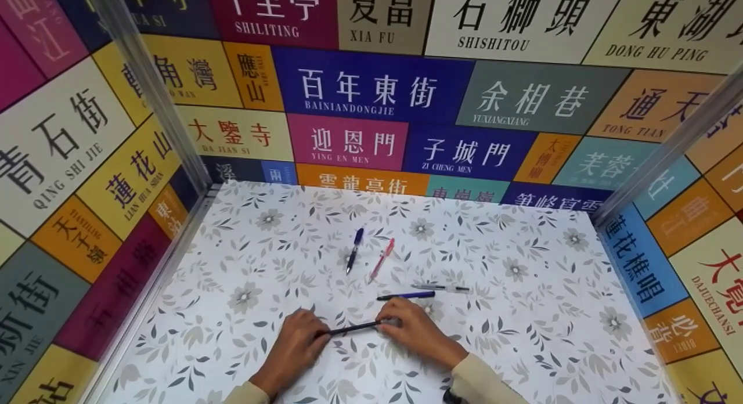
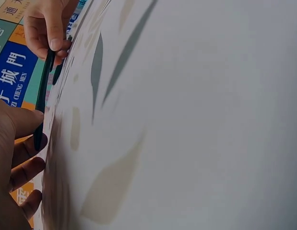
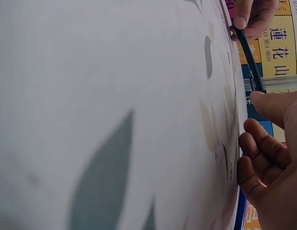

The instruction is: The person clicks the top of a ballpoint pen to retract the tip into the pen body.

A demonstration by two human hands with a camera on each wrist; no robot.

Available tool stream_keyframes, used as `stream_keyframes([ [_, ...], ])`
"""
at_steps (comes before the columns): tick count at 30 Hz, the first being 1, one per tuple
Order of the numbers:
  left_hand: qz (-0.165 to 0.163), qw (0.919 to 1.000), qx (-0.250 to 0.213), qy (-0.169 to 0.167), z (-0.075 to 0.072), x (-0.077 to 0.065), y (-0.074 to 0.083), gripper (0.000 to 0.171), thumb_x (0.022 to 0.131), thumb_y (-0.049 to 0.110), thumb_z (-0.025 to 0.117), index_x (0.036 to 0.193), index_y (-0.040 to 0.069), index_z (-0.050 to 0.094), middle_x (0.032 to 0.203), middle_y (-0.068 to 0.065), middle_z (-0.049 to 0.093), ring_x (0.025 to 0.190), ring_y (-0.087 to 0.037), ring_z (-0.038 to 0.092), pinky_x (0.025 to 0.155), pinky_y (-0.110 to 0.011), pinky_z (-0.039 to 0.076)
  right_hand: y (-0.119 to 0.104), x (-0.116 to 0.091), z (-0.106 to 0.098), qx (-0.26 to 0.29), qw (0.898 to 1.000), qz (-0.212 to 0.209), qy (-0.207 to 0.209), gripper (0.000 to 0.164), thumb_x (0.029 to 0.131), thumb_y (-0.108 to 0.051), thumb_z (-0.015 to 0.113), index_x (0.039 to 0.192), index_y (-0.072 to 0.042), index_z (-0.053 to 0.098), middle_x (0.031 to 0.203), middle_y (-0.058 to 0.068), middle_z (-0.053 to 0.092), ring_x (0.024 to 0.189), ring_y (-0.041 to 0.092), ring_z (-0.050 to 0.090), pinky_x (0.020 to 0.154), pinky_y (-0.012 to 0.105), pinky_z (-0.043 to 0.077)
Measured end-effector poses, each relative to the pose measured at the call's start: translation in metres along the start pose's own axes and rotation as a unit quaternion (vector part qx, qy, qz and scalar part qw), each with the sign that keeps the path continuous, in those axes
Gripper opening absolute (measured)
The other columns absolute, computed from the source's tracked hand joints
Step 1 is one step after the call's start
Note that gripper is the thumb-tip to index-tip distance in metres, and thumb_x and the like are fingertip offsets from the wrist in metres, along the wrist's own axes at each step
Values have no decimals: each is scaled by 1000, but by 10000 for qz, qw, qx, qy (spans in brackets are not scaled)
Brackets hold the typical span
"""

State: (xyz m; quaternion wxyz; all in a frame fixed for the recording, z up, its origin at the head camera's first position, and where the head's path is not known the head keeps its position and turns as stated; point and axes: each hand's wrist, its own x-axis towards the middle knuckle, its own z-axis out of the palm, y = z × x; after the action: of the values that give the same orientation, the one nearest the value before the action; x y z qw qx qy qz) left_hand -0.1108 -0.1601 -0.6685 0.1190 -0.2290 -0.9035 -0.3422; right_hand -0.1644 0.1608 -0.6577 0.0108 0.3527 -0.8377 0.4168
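A slim black pen (image 1: 355,327) spans the gap between the two hands, close over the flowered tabletop. Its left end is pinched by my left hand (image 1: 299,337), thumb against the fingers, as the left wrist view also shows. At the other end, my right hand (image 1: 415,328) grips the pen with thumb and fingertips, which partly hide that end. Just beyond the right hand's fingers lies a blue pen (image 1: 406,296) with a black end. Behind that one is a clear pen (image 1: 444,288) with a dark tip.
Farther back on the white tabletop (image 1: 191,311) with grey leaves lie a dark blue pen (image 1: 354,250) and a pink pen (image 1: 382,259), side by side. Panels with coloured street-name signs (image 1: 371,90) enclose the back and sides, joined by metal corner posts (image 1: 157,96).
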Motion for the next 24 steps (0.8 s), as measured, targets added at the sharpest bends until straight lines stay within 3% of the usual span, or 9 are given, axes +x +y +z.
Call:
stream_keyframes([
  [6, 62, 9999, 149, 32, -4, -3, -6, 9, 97, 14, 84, 98, 21, 79, 101, 13, 71, 109, -17, 62, 99, -53, 48, -1, 3, 5, -131, 9999, -37, 19, 11, 96, -12, 86, 107, -14, 84, 106, -3, 70, 98, 13, 63, 86, 33, 55],
  [15, 503, 9974, 418, 299, -4, -4, -10, 12, 92, 12, 89, 96, 19, 80, 100, 7, 70, 105, -19, 63, 90, -51, 48, 1, 3, 13, -499, 9983, -243, 167, 12, 93, -10, 88, 104, -14, 85, 105, -1, 67, 96, 14, 60, 85, 36, 53],
  [24, 309, 9981, 530, 47, -7, -2, -2, 11, 93, 13, 87, 101, 15, 80, 103, 7, 70, 107, -16, 61, 94, -50, 49, 2, -1, 8, -345, 9991, -206, 154, 15, 94, -8, 86, 109, -10, 81, 110, 1, 69, 100, 16, 63, 88, 36, 56],
])
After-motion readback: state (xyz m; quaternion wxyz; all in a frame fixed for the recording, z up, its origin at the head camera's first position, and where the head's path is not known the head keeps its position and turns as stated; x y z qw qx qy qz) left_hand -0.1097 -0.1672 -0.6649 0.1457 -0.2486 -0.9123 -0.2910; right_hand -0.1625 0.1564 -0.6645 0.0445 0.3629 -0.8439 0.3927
